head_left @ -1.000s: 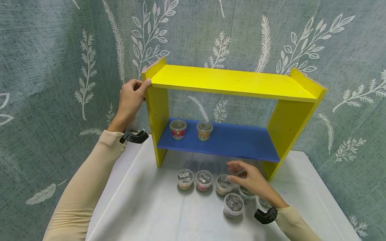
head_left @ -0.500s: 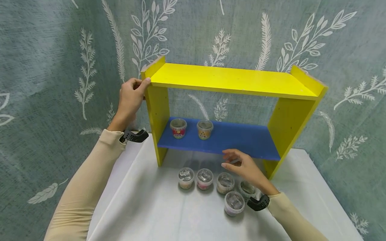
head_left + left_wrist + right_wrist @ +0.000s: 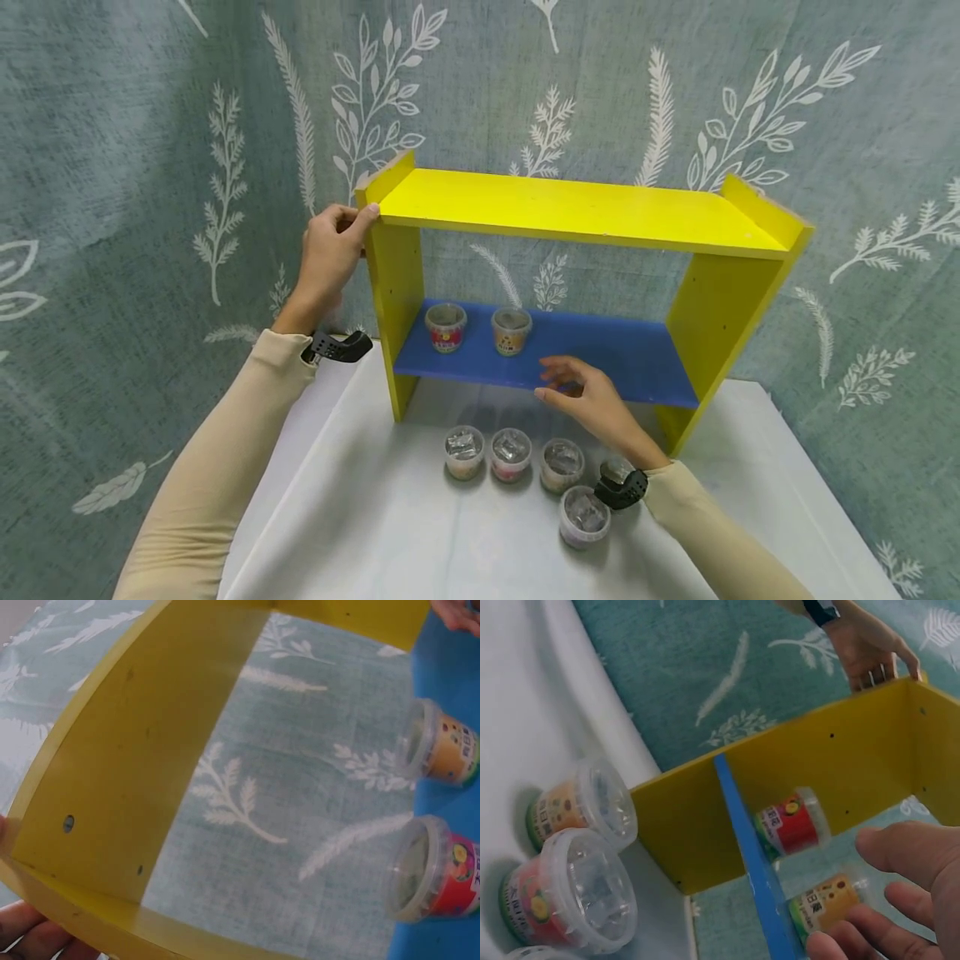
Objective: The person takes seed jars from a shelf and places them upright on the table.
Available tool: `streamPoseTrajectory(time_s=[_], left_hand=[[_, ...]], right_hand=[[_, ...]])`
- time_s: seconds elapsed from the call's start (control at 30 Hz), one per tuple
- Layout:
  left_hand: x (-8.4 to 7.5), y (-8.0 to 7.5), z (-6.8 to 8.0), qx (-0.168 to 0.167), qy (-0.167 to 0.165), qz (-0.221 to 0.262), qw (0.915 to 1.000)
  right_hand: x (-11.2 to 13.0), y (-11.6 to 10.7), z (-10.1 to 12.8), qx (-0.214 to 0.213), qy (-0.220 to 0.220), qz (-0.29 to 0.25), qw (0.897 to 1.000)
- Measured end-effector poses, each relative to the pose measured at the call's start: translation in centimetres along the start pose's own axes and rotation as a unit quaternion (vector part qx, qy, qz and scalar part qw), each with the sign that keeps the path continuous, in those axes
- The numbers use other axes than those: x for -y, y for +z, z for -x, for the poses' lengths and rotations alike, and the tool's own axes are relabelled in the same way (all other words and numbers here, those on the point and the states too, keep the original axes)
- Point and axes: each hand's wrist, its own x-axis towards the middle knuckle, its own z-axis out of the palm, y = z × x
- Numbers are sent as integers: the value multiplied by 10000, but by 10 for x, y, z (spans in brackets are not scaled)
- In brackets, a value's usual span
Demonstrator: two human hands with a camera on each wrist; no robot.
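Observation:
At the upper left corner of a yellow shelf unit [image 3: 573,202], my left hand [image 3: 330,254] grips the side panel, thumb at the front edge and fingers behind. My right hand [image 3: 588,400] hovers before the front edge of the blue shelf board [image 3: 600,337], fingers loosely curved and holding nothing. Nearest to it on that board is a clear-lidded cup with an orange label [image 3: 512,332]. Left of this cup stands another with a red label [image 3: 446,327]. In the right wrist view, my right fingers [image 3: 900,851] appear in front of the orange-labelled cup [image 3: 829,904], apparently apart from it.
On the white table [image 3: 390,517], in front of the unit, stand several similar cups, among them one at the left [image 3: 464,452] and one nearest me [image 3: 584,517]. My right wrist partly covers another cup [image 3: 617,471]. Patterned green cloth [image 3: 480,83] hangs behind.
My right hand has moved left and slightly up, from above the table cups to the blue board's front edge. My left hand keeps its grip on the shelf corner. The cups have not moved.

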Motion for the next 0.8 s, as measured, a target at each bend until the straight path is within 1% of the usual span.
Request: streamPoseTrajectory(time_s=[0.33, 0.5, 0.8], left_hand=[[0, 0, 1, -17, 8, -13, 10000], [-1, 1, 2, -29, -1, -20, 10000], [-1, 1, 2, -14, 39, -25, 10000]], right_hand=[[7, 5, -24, -156, 155, -81, 9997], [6, 6, -37, -188, 327, -115, 9992], [2, 11, -53, -403, 373, -181, 9983]])
